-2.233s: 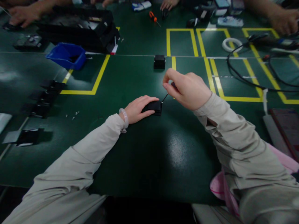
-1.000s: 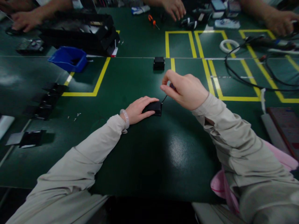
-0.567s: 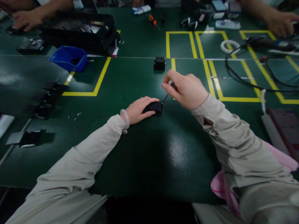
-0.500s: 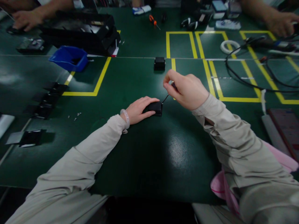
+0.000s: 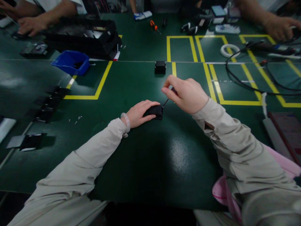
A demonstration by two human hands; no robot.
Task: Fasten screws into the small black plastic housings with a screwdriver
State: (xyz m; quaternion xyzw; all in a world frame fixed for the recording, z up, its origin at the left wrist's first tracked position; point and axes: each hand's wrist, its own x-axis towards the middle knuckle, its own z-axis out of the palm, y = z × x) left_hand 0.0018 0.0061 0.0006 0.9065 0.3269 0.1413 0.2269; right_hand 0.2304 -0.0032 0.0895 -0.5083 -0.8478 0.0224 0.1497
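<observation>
My left hand [image 5: 140,113] is closed around a small black box [image 5: 157,112] lying on the green table, thumb on its near side and fingers on its far side. In my right hand [image 5: 187,92] a screwdriver [image 5: 166,102] is pinched, its dark handle mostly hidden by the fingers. The slanted shaft runs down to the right end of the box, and its tip meets the far corner there. Beyond my hands stands a second black box [image 5: 160,67]. Several small screws [image 5: 78,119] lie to the left of my left hand.
A blue bin [image 5: 71,62] sits at the left, before a stack of black trays [image 5: 84,39]. Black parts [image 5: 50,103] line the left side. At the right are a black cable [image 5: 235,73], a white tape roll [image 5: 229,50] and a phone-like slab [image 5: 285,135]. Co-workers' hands [image 5: 31,25] show at the back.
The whole view has shifted slightly, so the table appears a little lower. My right hand has turned slightly on the screwdriver; my left hand keeps its hold on the box.
</observation>
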